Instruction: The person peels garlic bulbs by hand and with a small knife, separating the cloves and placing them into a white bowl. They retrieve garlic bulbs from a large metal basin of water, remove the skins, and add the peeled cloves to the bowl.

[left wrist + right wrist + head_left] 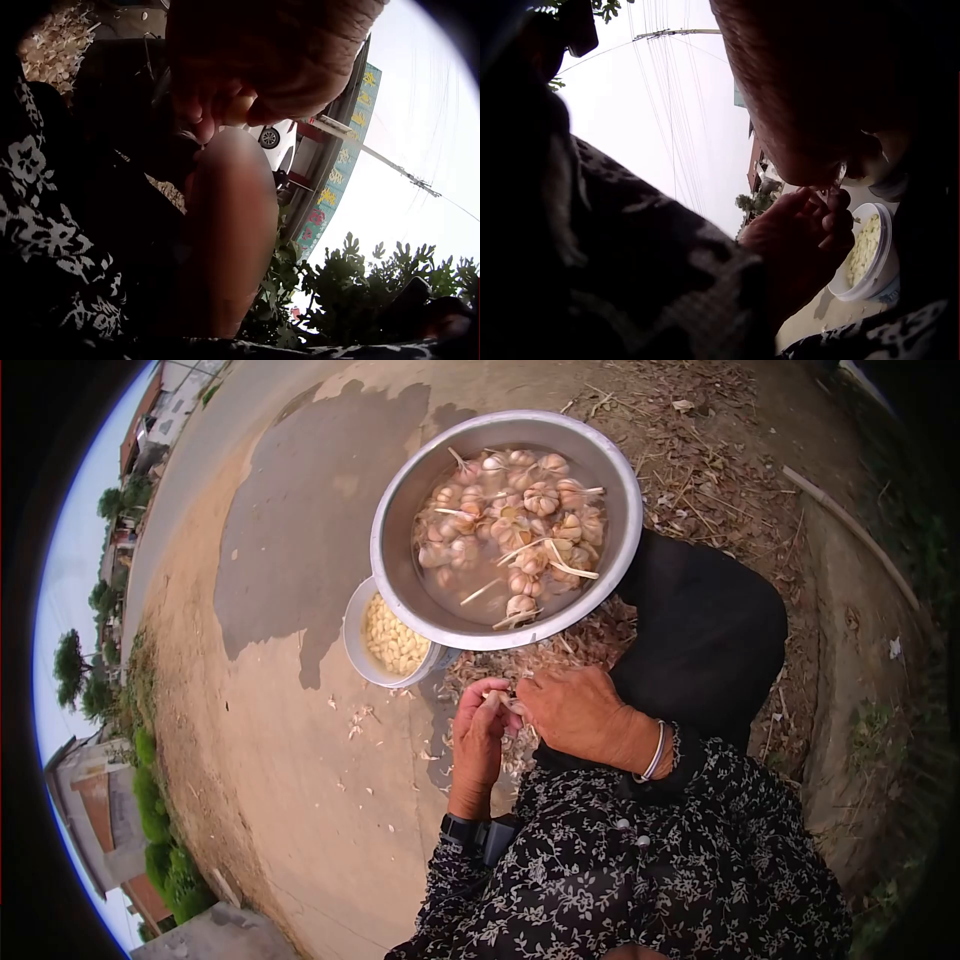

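Observation:
In the head view my left hand (478, 738) and right hand (582, 712) meet at the fingertips above my lap. Between them is a small pale garlic piece (510, 704) with papery skin, pinched by both hands; the fingers partly cover it. The left wrist view shows a pale, smooth bit of the garlic piece (240, 109) among the fingers. Just beyond the hands, a wide metal basin (388, 550) holds many garlic bulbs (540, 498) in cloudy water. Beside it stands a white bucket (352, 632) of peeled cloves (390, 640).
Garlic skins (590, 640) lie on the ground under the basin and near my hands. A wet patch (300, 520) darkens the pavement beyond the bucket. Dry leaves (700, 450) and a long stick (850, 535) lie to the right. My dark-clad knee (700, 630) is beside the basin.

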Demonstrator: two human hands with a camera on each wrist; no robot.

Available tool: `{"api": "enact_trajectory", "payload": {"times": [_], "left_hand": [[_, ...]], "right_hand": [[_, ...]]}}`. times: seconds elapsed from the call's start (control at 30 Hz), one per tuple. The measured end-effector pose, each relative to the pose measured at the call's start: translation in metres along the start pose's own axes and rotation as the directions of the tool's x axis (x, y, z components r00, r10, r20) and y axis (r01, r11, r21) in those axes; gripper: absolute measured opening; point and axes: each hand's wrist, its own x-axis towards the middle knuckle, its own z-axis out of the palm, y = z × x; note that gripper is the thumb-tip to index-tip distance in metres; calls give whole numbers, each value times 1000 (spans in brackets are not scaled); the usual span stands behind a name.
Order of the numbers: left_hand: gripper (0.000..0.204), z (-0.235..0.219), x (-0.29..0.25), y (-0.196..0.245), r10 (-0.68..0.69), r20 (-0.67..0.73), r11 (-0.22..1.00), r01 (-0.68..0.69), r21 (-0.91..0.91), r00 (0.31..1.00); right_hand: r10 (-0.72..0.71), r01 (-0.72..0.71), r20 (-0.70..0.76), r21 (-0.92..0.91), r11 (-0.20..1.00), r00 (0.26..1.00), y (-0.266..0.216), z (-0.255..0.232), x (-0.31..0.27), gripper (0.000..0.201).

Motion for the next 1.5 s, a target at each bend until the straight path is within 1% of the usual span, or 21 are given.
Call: {"api": "enact_trajectory", "payload": {"times": [0.07,0.13,0.37,0.43,0.57,0.63,0.77,0.83,0.87,0.93,1.07,1.13,1.17,1.23,1.27,1.3,1.33,1.37,1.43,1.47,1.5], "left_hand": [[24,0,0,1,13,-18,999,-12,47,1000],[25,-4,0,4,-40,-8,983,41,177,999],[24,-9,4,9,-53,102,978,31,204,993],[22,-4,5,4,18,66,992,-9,-123,998],[23,-1,2,-1,12,21,984,-8,-181,1000],[22,2,0,1,1,37,999,1,-43,999],[23,-1,1,-4,23,57,1000,-24,20,998],[25,-12,5,-6,28,151,999,-33,29,988],[25,-16,6,-6,27,149,999,-32,29,989],[25,-20,8,-2,27,232,999,-16,-47,972],[26,-15,5,7,70,229,997,-66,-26,971],[28,-18,6,7,127,262,987,-95,-132,957],[28,-24,7,6,130,256,987,-100,-128,958],[22,-37,8,6,176,286,982,-149,-113,942],[22,-44,8,10,183,279,981,-158,-108,943],[21,-49,9,19,210,197,976,-217,16,958],[19,-54,12,27,244,120,955,-260,142,962],[15,-63,17,39,309,73,936,-317,153,948],[18,-86,33,65,460,-108,858,-410,309,881],[19,-97,42,78,561,-111,777,-476,412,821],[26,-110,54,91,596,-79,697,-466,545,799]], "right_hand": [[-5,5,32,-21,1000,999,1,0,0,12],[-34,35,87,-3,999,996,3,0,-2,11],[58,-60,28,78,995,998,8,7,-3,13],[83,-84,12,121,989,996,9,8,-2,14],[33,-40,61,119,992,998,7,3,-2,15],[-41,31,47,193,981,998,7,8,-2,16],[-15,3,62,184,983,998,10,12,-5,19],[11,-26,91,167,986,996,9,9,-6,18],[11,-26,93,169,985,996,8,10,-6,18],[103,-98,-10,197,976,995,7,10,-6,15],[140,-116,-80,252,961,987,13,13,-4,11],[252,-174,-199,340,924,947,17,12,0,8],[247,-167,-200,345,924,948,17,11,1,8],[337,-179,-256,491,853,906,19,9,2,7],[339,-202,-198,502,841,920,19,5,3,12],[332,-194,-200,505,841,922,15,2,3,12],[230,-218,-1,324,921,973,12,-2,2,16],[162,-193,217,131,972,963,10,-5,-2,20],[136,-158,255,70,985,957,14,6,-6,26],[82,-115,192,165,980,978,13,5,-4,26],[34,-65,125,259,964,992,11,4,-3,26]]}}
